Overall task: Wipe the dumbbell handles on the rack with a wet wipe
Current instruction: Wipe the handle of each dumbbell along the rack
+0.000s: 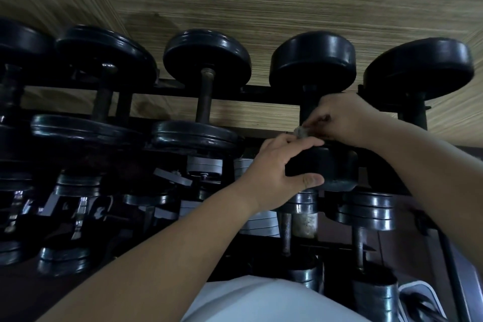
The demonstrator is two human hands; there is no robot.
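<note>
Dumbbell point(312, 60): L hand point(277, 167) grips its near head point(324, 167); R hand point(342, 117) pinches wipe point(300, 131), prob. on handle point(305, 111).

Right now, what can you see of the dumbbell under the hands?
The dumbbell has two glossy black round heads joined by a dark handle, mostly hidden. It lies across the top row of the rack, fourth from the left in view. The left hand grips its near head; the right hand pinches a grey wipe against the handle.
</note>
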